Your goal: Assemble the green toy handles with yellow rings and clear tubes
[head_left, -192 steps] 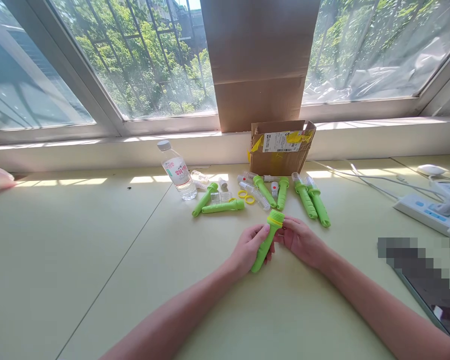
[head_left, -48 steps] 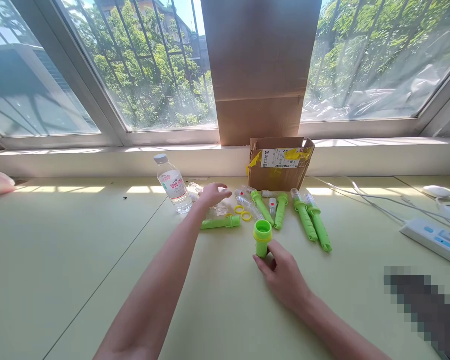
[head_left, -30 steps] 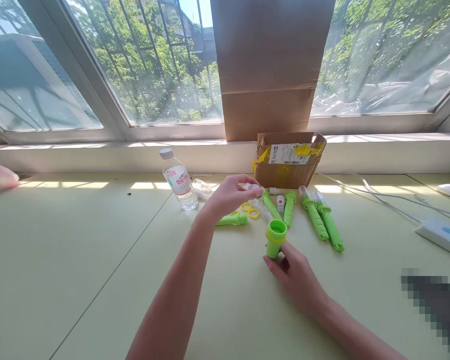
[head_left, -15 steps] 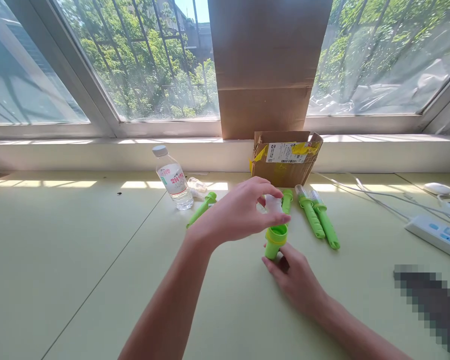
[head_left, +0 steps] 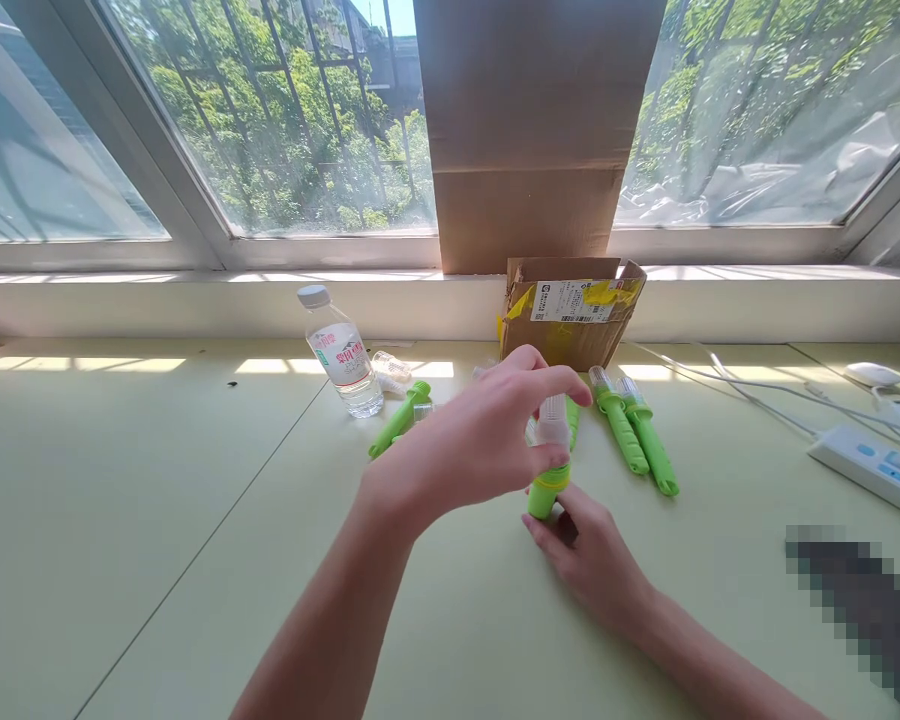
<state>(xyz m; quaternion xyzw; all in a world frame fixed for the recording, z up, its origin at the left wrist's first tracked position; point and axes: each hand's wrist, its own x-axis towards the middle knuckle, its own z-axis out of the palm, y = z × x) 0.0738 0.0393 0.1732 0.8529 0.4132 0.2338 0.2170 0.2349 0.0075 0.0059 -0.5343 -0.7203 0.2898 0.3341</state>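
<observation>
Handle [head_left: 544, 499], green, stands well in from the table's [head_left: 195, 480] far edge, rim hidden, the right hand [head_left: 586, 548] closed around its lower part. At its mouth, the left hand [head_left: 480, 435] loosely closes on a translucent piece [head_left: 553, 420] (thumb partly covering it).

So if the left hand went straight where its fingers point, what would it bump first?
Probably the nearer of the two green sticks with clear tops, just right of the left hand. But the hand looks raised, so it might pass over. I can't tell how high.
</observation>
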